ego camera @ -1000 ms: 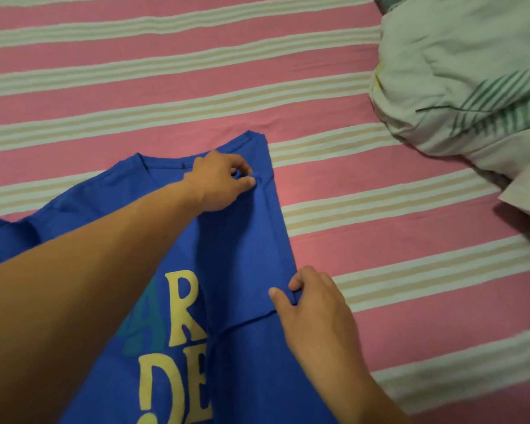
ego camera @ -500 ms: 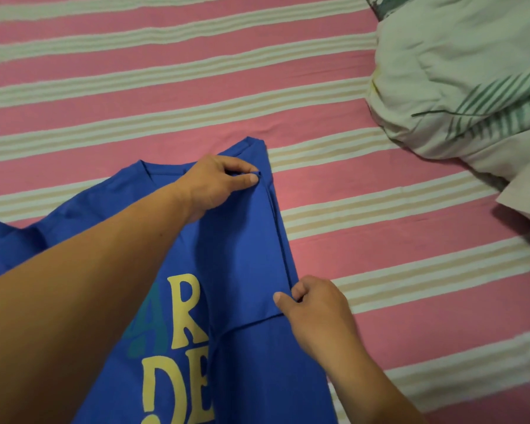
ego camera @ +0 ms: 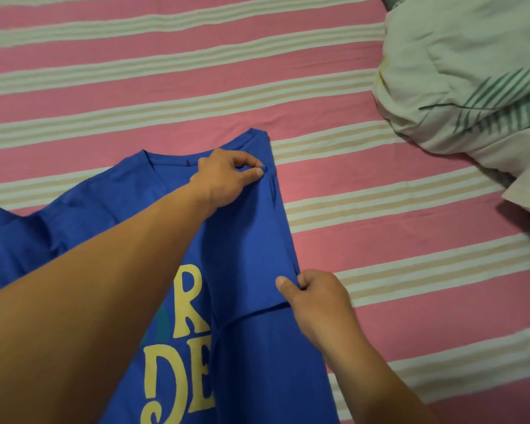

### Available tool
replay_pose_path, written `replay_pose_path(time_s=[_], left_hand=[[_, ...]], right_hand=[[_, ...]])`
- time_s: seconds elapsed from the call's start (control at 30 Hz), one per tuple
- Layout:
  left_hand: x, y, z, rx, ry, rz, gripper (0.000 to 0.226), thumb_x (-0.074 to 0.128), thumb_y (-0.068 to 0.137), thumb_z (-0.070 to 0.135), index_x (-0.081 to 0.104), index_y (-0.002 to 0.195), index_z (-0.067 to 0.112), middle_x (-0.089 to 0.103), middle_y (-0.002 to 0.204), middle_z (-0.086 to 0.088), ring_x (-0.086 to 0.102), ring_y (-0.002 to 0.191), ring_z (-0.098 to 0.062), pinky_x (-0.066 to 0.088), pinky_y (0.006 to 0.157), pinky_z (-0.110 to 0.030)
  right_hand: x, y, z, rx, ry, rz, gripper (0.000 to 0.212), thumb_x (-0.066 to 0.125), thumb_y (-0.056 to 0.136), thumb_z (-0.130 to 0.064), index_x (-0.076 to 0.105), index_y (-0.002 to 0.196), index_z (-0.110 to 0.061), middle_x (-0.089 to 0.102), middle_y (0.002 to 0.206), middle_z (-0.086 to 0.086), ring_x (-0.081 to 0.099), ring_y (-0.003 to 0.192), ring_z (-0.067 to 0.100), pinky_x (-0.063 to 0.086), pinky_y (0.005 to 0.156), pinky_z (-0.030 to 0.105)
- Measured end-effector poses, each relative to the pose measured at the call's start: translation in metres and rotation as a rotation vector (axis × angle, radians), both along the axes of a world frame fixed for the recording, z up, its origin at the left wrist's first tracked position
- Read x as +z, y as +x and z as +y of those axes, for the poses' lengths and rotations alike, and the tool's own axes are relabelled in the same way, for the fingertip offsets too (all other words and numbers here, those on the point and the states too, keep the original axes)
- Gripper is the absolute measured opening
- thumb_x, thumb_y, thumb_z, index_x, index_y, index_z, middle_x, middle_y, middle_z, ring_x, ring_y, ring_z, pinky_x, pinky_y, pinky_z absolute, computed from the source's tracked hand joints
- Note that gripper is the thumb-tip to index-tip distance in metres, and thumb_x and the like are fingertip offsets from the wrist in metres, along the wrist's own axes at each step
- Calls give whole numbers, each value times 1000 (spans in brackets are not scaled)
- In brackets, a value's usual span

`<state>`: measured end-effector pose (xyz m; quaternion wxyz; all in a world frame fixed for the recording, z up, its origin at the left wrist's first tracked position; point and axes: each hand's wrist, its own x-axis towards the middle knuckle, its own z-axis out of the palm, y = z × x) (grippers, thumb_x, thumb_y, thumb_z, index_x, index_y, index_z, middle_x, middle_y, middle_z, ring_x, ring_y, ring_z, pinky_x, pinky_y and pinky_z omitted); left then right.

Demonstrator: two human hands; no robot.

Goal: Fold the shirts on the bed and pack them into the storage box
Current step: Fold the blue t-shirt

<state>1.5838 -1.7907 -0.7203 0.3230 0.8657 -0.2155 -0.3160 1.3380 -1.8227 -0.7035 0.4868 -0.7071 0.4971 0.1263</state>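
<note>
A blue T-shirt (ego camera: 245, 240) with yellow lettering lies flat on the bed, its right sleeve and side folded inward over the front. My left hand (ego camera: 227, 175) reaches across to the right shoulder, near the collar, and pinches the fold between thumb and fingers. My right hand (ego camera: 315, 298) pinches the folded right edge lower down, at the hem of the turned-in sleeve. The shirt's left sleeve sticks out at the far left. No storage box is in view.
The bed is covered by a pink sheet (ego camera: 380, 228) with cream and white stripes. A heap of pale garments (ego camera: 459, 81) with green stripes lies at the upper right, a hand's width or more from the blue shirt.
Both hands keep their pinch on the folded right side. The view has shifted slightly; the left sleeve now shows more at the far left.
</note>
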Motion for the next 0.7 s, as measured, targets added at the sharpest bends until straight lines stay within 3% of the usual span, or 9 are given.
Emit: replay_pose_path(time_s=[0.1, 0.17, 0.23, 0.33, 0.43, 0.53, 0.6, 0.7], left_hand=[[1, -3, -5, 18, -25, 4, 9, 70, 81, 60, 74, 87, 54, 62, 122, 13, 50, 125, -21, 46, 106, -44], [-1, -10, -8, 9, 76, -110, 9, 71, 86, 57, 73, 86, 48, 50, 119, 18, 38, 123, -15, 30, 108, -37], [-2, -19, -12, -8, 167, -217, 12, 69, 89, 55, 69, 96, 45, 42, 121, 12, 34, 125, -20, 23, 106, -40], [-2, -30, -6, -118, 208, -368, 37, 55, 99, 50, 52, 134, 37, 43, 140, 2, 35, 134, -26, 16, 117, -48], [5, -54, 25, -173, 124, -655, 47, 43, 106, 29, 39, 152, 18, 39, 156, -7, 31, 147, -29, 8, 124, -51], [-1, -86, 75, -154, 207, -777, 51, 33, 106, 29, 36, 155, 12, 30, 163, -12, 19, 154, -34, 14, 125, -53], [-16, -94, 100, -180, 343, -697, 62, 23, 105, 45, 26, 160, 15, 19, 168, -10, 8, 156, -32, 12, 126, -52], [-39, -91, 114, -229, 422, -622, 72, 8, 102, 63, 3, 163, 26, -3, 171, -3, -9, 157, -25, 3, 127, -50]], right_hand=[[-3, -9, -2, 26, -64, 3, 46, 57, 99, -38, 35, 64, -16, 35, 61, 0, 32, 58, 18, 30, 56, 33], [-8, -10, 1, 100, -182, 33, 47, 58, 97, -39, 36, 63, -16, 39, 64, -1, 36, 61, 19, 35, 59, 34], [-9, -9, 4, 163, -261, 62, 39, 61, 95, -42, 39, 69, -21, 44, 76, -4, 44, 69, 19, 41, 64, 35], [3, -7, 4, 209, -371, 56, 28, 62, 93, -45, 49, 105, -24, 45, 105, -7, 54, 91, 19, 49, 76, 36], [5, 6, -2, 389, -730, -221, 40, 58, 95, -27, 51, 133, -15, 49, 124, 2, 54, 110, 25, 51, 90, 43], [-15, 42, -13, 678, -841, -335, 58, 52, 97, -17, 37, 151, -5, 35, 157, 13, 31, 145, 33, 31, 119, 47], [-32, 67, -26, 813, -846, -270, 64, 39, 102, -32, 23, 158, -7, 15, 167, 10, 8, 155, 29, 14, 125, 46], [-52, 83, -47, 969, -859, -147, 76, 21, 100, -57, 12, 161, -12, 2, 169, 3, -4, 156, 22, 10, 126, 47]])
